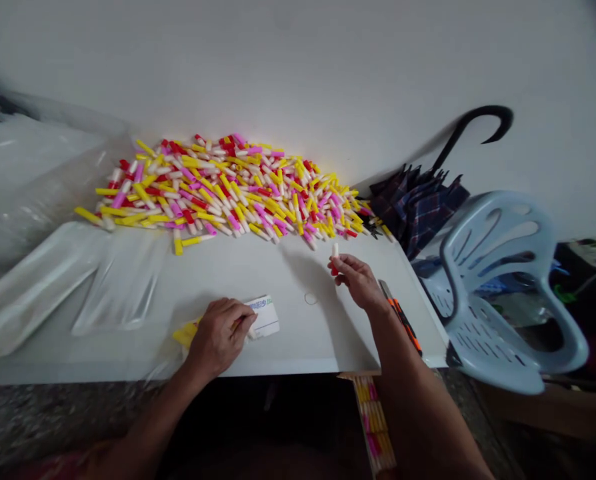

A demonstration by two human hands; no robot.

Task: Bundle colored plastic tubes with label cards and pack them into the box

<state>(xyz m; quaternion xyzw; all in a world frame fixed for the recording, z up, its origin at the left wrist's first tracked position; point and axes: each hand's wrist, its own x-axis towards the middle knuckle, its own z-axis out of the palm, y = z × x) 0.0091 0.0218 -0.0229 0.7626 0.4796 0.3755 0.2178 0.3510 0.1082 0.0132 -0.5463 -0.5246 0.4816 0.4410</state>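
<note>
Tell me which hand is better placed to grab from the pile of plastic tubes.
Probably the right hand: it is raised closer to the pile of plastic tubes, though it pinches a white tube. The left hand sits farther back, at a card.

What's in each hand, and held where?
The right hand pinches a small white plastic cylinder at its lower end with the fingertips. The left hand lies at a white printed card; whether it holds anything cannot be told.
</note>
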